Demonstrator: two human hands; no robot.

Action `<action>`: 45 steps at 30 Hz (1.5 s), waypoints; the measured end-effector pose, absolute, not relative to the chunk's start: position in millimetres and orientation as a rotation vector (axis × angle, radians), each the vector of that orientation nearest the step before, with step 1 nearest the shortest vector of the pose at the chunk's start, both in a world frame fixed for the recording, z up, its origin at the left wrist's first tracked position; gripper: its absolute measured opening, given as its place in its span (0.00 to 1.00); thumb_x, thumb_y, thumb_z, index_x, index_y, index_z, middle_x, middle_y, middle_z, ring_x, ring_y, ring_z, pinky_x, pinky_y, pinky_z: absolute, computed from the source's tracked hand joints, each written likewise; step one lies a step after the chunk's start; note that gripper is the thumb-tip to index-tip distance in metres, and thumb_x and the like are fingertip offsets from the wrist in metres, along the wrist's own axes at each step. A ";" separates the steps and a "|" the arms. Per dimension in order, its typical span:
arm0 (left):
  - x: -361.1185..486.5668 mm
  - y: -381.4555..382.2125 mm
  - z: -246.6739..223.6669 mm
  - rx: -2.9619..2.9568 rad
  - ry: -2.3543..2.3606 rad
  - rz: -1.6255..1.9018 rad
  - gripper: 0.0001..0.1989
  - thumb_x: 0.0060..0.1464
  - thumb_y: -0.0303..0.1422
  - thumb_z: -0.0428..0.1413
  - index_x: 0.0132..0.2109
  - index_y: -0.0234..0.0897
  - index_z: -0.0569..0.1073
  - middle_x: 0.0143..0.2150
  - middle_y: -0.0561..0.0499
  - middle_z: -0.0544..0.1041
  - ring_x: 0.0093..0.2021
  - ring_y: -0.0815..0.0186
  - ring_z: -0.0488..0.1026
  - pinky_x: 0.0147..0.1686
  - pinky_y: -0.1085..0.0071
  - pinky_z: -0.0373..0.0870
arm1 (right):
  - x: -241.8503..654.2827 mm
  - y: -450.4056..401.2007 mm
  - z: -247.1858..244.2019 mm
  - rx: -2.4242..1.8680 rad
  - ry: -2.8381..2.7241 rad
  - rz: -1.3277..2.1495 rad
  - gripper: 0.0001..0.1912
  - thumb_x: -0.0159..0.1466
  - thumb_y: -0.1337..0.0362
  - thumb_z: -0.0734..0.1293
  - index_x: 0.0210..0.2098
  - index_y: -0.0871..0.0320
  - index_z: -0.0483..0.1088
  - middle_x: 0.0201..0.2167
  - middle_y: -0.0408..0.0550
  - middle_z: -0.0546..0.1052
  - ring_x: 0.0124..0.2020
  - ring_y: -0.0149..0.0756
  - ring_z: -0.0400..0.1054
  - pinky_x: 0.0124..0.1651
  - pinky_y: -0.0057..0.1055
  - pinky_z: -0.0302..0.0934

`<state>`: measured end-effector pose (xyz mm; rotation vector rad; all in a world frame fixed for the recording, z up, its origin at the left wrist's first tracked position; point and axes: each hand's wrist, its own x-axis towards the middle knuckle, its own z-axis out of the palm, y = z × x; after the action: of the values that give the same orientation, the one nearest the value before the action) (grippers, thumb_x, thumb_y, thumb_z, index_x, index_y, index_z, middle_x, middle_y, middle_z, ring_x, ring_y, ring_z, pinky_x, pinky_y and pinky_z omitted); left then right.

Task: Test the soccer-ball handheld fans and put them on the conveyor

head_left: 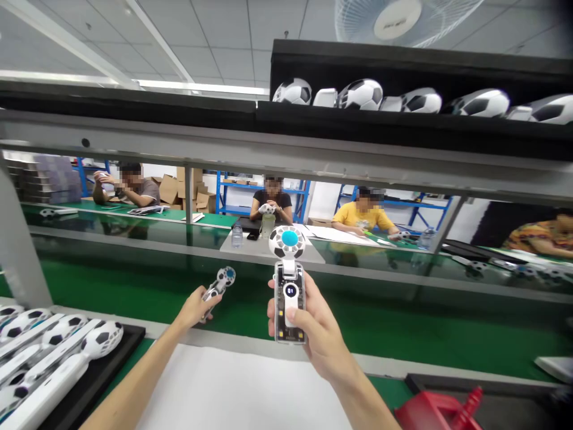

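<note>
The football-patterned device (290, 301) stands upright in my right hand (323, 334), its face toward me; above my fingers sits a round head of white and black panels, with slots around a bright blue disc (289, 238); a white hinge piece joins it to a clear-cased body, through which I see dark circuitry and small yellowish squares; just above my thumb a round display (290, 291) reads 01. My right fingers are closed around the body, tips showing along its left edge, with the thumb lying on the white strip below the display.

Left of those fingers and farther out, my left hand (197, 307) is closed on a second device (226, 276) of like look, tilted, its head beyond the thumb; the smaller details there are too small for me to read.

Below and between my hands lies a white sheet (242, 391); beyond the fingers runs a green surface (425, 334); well left of my left fingers, a black tray (113, 368) holds more white devices; lower right of my right fingers is a red object (425, 412); co-workers sit beyond.
</note>
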<state>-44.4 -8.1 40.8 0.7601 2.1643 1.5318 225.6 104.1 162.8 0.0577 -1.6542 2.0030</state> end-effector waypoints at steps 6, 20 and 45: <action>7.2 -12.3 120.5 0.833 1.639 1.842 0.19 0.54 0.42 0.57 0.49 0.37 0.65 0.46 0.43 0.75 0.32 0.67 0.73 0.30 0.69 0.73 | 231.9 101.5 171.0 0.014 -1.577 2.025 0.39 0.58 0.62 0.69 0.65 0.50 0.52 0.35 0.46 0.76 0.27 0.37 0.72 0.30 0.33 0.66; 99.3 -49.8 189.5 1.011 1.292 2.035 0.23 0.49 0.33 0.60 0.52 0.42 0.63 0.49 0.45 0.77 0.33 0.56 0.80 0.32 0.60 0.79 | 242.4 102.4 176.3 0.015 -1.544 1.947 0.41 0.57 0.62 0.70 0.66 0.48 0.50 0.46 0.51 0.75 0.32 0.39 0.73 0.30 0.33 0.68; 121.0 -51.2 190.3 1.029 1.236 2.001 0.29 0.49 0.31 0.60 0.56 0.48 0.56 0.46 0.48 0.77 0.32 0.59 0.78 0.33 0.63 0.76 | 243.0 98.9 173.0 -0.034 -1.514 1.908 0.27 0.55 0.56 0.73 0.53 0.53 0.67 0.30 0.45 0.76 0.23 0.35 0.70 0.25 0.29 0.65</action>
<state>121.0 -51.2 190.3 1.0291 1.2363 2.0011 243.0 98.9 173.0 -0.0337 -1.5142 1.9077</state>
